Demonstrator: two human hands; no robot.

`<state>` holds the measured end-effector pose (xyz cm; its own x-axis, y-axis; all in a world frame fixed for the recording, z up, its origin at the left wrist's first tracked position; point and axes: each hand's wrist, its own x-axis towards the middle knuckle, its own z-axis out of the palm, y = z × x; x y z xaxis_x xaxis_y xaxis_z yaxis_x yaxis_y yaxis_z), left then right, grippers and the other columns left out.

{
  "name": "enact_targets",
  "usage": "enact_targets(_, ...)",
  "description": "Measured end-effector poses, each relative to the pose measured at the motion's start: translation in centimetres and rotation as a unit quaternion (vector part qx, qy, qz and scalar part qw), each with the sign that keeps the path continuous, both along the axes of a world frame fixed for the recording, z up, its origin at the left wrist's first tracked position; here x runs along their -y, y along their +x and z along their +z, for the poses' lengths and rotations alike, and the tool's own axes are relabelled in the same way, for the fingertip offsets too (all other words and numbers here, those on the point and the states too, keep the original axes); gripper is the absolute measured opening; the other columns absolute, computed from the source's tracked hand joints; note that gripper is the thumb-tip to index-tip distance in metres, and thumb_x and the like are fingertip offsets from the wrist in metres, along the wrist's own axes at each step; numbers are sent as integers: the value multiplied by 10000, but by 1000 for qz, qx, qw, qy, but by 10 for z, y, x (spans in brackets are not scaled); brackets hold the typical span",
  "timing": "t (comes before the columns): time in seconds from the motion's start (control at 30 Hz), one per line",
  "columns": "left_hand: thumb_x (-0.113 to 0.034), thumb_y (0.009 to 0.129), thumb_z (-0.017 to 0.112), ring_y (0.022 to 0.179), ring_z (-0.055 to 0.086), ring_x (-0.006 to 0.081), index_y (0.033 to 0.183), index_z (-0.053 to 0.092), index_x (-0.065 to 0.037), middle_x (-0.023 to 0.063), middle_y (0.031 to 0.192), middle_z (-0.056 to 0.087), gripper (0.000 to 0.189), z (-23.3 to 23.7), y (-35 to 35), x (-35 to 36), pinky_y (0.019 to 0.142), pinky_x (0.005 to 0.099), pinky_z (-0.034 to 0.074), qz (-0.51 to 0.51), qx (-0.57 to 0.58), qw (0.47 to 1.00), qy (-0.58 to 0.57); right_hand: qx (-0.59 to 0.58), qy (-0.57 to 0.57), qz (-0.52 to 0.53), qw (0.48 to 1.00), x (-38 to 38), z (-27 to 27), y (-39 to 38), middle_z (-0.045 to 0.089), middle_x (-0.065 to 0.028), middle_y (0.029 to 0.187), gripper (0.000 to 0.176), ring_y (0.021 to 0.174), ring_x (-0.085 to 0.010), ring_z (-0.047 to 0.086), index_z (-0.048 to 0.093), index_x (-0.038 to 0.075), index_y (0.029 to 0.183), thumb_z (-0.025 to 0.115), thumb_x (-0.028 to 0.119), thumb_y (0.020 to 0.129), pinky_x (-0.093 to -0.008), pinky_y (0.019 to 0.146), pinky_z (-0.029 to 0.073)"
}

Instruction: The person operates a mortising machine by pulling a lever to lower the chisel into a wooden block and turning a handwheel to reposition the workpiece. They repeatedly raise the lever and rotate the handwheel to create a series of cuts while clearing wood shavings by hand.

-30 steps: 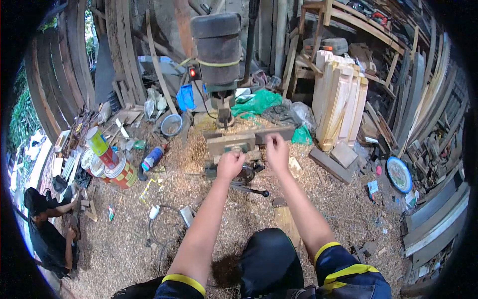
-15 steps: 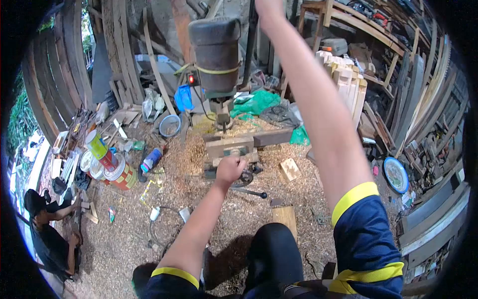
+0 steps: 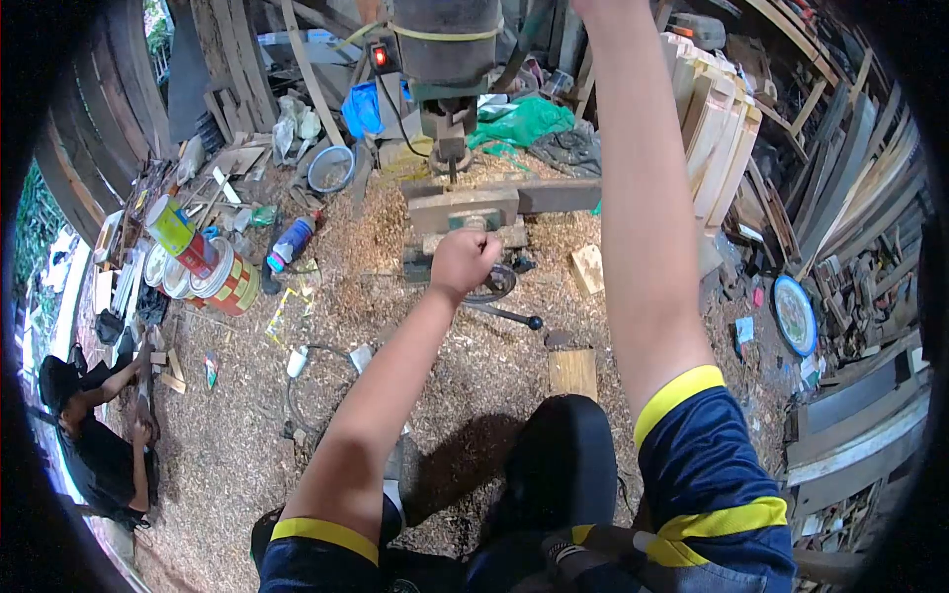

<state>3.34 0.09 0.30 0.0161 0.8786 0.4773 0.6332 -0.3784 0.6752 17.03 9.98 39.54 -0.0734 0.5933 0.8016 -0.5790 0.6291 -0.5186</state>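
My left hand (image 3: 465,263) is closed in a fist at the front of the machine's vise, in the middle of the head view. What lies inside its fingers is hidden. Just beyond it a wooden block (image 3: 465,210) sits in the vise, below the upright bit (image 3: 453,170) of a drilling machine (image 3: 447,59). A handwheel (image 3: 497,285) and a lever with a black ball end (image 3: 535,322) are close under this hand. My right arm reaches up past the machine's right side. Only the wrist end of my right hand (image 3: 597,6) shows at the top edge; its fingers are out of frame.
Wood shavings (image 3: 326,395) cover the floor. Loose wood blocks (image 3: 586,269) lie right of the vise. Stacked pale timber pieces (image 3: 727,128) stand further right. Paint buckets (image 3: 225,280) are on the left. A co-worker (image 3: 99,435) sits at far left, hands on a dark piece of wood.
The view has tipped downward, so the machine appears higher and its top is cut off. My left hand stays at the vise. My right arm remains raised.
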Motion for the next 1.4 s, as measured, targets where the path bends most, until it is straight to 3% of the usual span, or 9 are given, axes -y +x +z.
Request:
enact_targets(0.07,-195,912,633,729,656,385,768,685,6,216,778,660,253,0,0,0,677,441,517,-1,4,1000,-3,-69,-133,232,961,43,-21,12,450,1,574,261,478,-127,418,583,54,918,449,249,1028,-276,483,346)
enact_targets(0.13,-230,905,626,725,640,430,719,655,30,241,758,641,321,5,1,3,674,489,511,-15,47,999,8,-15,56,-15,998,51,-53,10,447,2,569,250,484,-122,421,572,60,900,444,230,1030,-273,483,340)
enact_targets(0.67,-305,941,648,717,650,446,753,654,34,266,744,619,387,1,0,4,630,474,493,37,-2,998,-50,85,206,-131,966,131,-280,48,508,-63,628,150,613,-235,466,551,24,755,502,165,762,-435,782,445)
enact_targets(0.87,-382,930,618,781,671,451,785,718,0,260,801,675,421,0,-3,-2,708,515,533,41,-23,993,-104,236,178,-64,953,135,-248,72,543,-56,678,255,607,-256,493,616,-5,860,500,162,705,-415,829,452)
enact_targets(0.93,-384,938,604,807,676,448,814,727,-15,258,833,687,408,3,-5,-3,731,523,534,-5,-28,992,-127,367,-41,28,929,148,-229,81,553,-50,695,362,641,-234,553,624,-20,943,499,177,665,-405,886,455)
enact_targets(1.0,-376,942,595,804,675,450,810,723,-17,257,828,686,403,15,-5,2,731,526,532,-19,-41,987,-156,396,-87,87,910,149,-205,83,576,-47,640,384,682,-184,609,651,-33,1035,473,245,839,-400,899,464)
enact_targets(1.17,-344,961,546,801,652,468,787,694,-16,260,840,683,400,10,-6,0,741,551,509,-112,-111,983,-95,614,-65,-48,785,135,-129,59,548,-46,489,955,544,-164,585,779,27,956,177,766,1013,-350,717,493)
enact_targets(1.33,-323,972,515,829,633,452,780,671,0,249,832,664,407,4,-10,-12,767,559,491,-177,-147,972,-55,666,-70,-136,730,119,-6,31,439,38,557,319,468,-105,412,662,13,1044,455,249,1100,-242,493,398)
enact_targets(1.4,-313,973,529,833,631,450,770,652,10,240,842,657,401,0,-12,-11,759,551,490,-162,-98,981,-51,560,-73,17,825,102,2,43,437,58,548,346,447,-94,396,683,2,1108,464,270,1118,-209,495,414)
